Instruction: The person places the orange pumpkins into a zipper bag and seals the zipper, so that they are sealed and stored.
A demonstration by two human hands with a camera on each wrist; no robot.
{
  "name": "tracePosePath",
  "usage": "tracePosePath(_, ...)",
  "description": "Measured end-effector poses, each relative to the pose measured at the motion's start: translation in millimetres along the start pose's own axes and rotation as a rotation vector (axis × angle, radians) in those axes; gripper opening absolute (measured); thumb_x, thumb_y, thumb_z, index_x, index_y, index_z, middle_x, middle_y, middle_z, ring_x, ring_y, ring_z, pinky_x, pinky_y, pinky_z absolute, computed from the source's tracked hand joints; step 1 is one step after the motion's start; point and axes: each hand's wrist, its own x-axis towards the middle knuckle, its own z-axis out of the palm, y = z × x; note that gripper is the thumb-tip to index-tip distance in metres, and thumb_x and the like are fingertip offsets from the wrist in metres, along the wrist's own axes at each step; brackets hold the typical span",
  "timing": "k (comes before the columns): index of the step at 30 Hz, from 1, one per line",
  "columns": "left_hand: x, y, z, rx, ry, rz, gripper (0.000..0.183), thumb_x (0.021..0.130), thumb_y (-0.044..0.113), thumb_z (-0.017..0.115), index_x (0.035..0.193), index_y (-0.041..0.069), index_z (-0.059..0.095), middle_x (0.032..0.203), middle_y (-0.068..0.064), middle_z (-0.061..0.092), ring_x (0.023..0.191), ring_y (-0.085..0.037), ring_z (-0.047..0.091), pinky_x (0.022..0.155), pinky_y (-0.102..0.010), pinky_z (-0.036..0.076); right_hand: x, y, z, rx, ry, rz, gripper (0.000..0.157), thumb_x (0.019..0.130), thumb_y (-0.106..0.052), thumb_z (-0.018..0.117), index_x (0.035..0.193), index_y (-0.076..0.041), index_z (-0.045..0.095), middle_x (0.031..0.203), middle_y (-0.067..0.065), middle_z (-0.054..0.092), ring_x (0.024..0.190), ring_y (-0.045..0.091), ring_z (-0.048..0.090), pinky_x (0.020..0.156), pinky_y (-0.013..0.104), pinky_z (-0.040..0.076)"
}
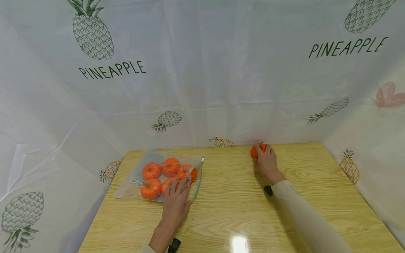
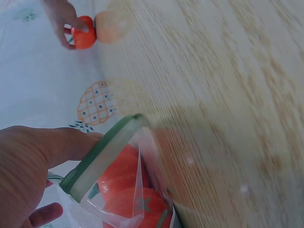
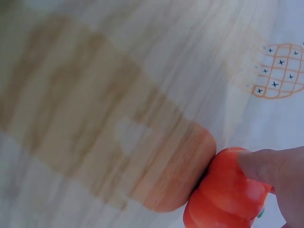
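A clear zip bag (image 1: 126, 189) with a green zip edge (image 2: 102, 156) lies on the left of the table, several small orange toy pumpkins (image 1: 151, 189) inside it. My left hand (image 1: 175, 202) is at its mouth, holding the upper edge so that the opening stands raised. Part of the left fingers is hidden by the bag. At the table's far edge, right of centre, my right hand (image 1: 267, 161) grips another small orange pumpkin (image 3: 228, 192) with a green stem. That pumpkin looks to be on the tabletop, beside the curtain.
The wood-grain table (image 1: 227, 196) runs back to a white curtain (image 1: 215, 77) printed with pineapples, which also hangs along both sides. A light glare (image 1: 239, 243) shows on the near part of the tabletop. Black straps (image 1: 268, 190) circle the wrists.
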Motion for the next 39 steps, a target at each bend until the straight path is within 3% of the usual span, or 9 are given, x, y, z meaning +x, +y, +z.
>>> tracePosePath(7,0.8,-0.2,0.5,-0.005,0.008,0.004,0.087,0.069,0.019,0.100,0.147,0.006,0.064,0.145,-0.007,0.060,0.126,-0.033,0.056,0.102,-0.050,0.050,2,-2,-2.2,-0.025,-0.049,0.014,0.057,0.096,-0.004,0.075,0.146,0.001,0.047,0.135,0.050,0.037,0.117,0.070,0.046,0.095,0.075,0.048)
tracePosePath(12,0.8,-0.6,1.4,-0.007,0.014,0.003,0.087,0.069,0.019,0.101,0.146,0.007,0.064,0.145,-0.007,0.061,0.125,-0.033,0.056,0.100,-0.051,0.050,4,0,-2.1,-0.040,-0.065,0.006,0.057,0.098,-0.006,0.074,0.147,0.000,0.046,0.134,0.050,0.038,0.116,0.070,0.047,0.101,0.075,0.043)
tracePosePath(22,-1.9,0.1,-1.0,-0.019,-0.006,-0.010,0.086,0.070,0.017,0.099,0.148,0.007,0.063,0.145,-0.008,0.062,0.126,-0.036,0.058,0.103,-0.054,0.050,6,-4,-1.2,-0.026,-0.098,0.023,0.057,0.099,-0.009,0.074,0.147,0.002,0.047,0.131,0.051,0.038,0.113,0.069,0.050,0.100,0.075,0.043)
tracePosePath(29,-0.8,0.0,0.1,-0.011,0.016,0.004,0.088,0.068,0.017,0.100,0.147,0.007,0.063,0.144,-0.008,0.062,0.125,-0.036,0.058,0.100,-0.053,0.051,7,-4,-3.2,-0.012,-0.132,0.055,0.057,0.101,-0.009,0.070,0.151,0.001,0.045,0.135,0.051,0.034,0.119,0.069,0.045,0.105,0.075,0.038)
tracePosePath(39,0.4,-0.3,-2.1,-0.033,-0.005,-0.012,0.088,0.070,0.016,0.100,0.149,0.008,0.062,0.146,-0.008,0.061,0.127,-0.036,0.056,0.104,-0.054,0.050,-10,-17,-1.6,-0.019,-0.056,-0.046,0.052,0.099,-0.008,0.074,0.143,0.005,0.050,0.130,0.052,0.042,0.112,0.069,0.051,0.099,0.075,0.045)
